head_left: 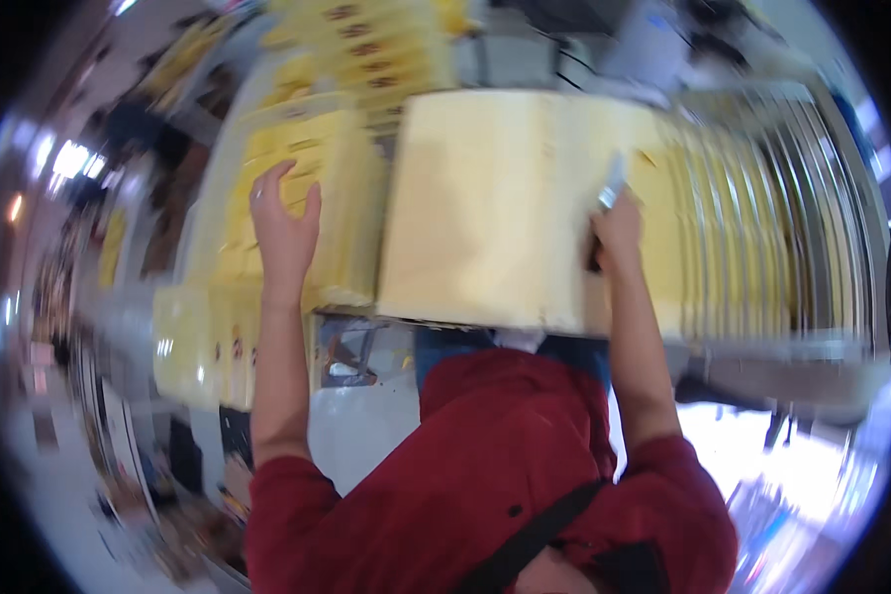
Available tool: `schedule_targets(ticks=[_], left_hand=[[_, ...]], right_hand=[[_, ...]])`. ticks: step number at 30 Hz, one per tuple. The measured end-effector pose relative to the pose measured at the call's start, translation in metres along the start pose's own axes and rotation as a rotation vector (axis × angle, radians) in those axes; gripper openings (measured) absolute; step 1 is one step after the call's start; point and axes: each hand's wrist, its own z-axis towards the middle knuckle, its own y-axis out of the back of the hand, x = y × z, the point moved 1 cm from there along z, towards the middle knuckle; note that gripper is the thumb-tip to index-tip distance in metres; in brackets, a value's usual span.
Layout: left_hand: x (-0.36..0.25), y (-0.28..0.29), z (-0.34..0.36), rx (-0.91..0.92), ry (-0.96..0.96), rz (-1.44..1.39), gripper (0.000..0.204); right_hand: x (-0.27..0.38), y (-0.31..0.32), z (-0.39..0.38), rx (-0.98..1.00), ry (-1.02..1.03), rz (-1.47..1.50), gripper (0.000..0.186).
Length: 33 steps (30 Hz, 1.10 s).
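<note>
My left hand [285,226] hangs open over a translucent pale-yellow container [351,257], its fingers curved and apart, near yellow pieces [302,148] inside. My right hand [616,228] grips a hand tool [614,170] with a metal blade and a dark handle, over a broad cream-yellow slab or sheet [470,208] on the bench in front of me. The slab's right part shades into deeper yellow beside a row of thin metal bars [812,218]. The picture is blurred, so I cannot tell whether the blade touches the surface.
Another yellow container [193,342] sits below at the left. Pale-yellow trays [386,49] lie beyond the bench at the back. A grey metal ledge [812,366] runs along the right front. Shelving and clutter [119,445] line the left side.
</note>
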Motion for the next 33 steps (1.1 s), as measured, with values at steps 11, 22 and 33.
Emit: schedule_targets(ticks=[11,22,33], left_hand=[[-0.115,-0.215,-0.14,0.533,-0.034,-0.046,0.055],[-0.125,-0.204,-0.137,0.528,0.006,-0.036,0.054],[-0.131,-0.203,-0.133,0.518,-0.004,-0.031,0.053]], right_hand=[[0.041,0.019,-0.079,0.237,0.097,-0.134,0.036],[-0.036,0.096,-0.071,0.203,-0.118,0.179,0.045],[0.006,0.04,0.056,0.146,0.022,0.026,0.065]])
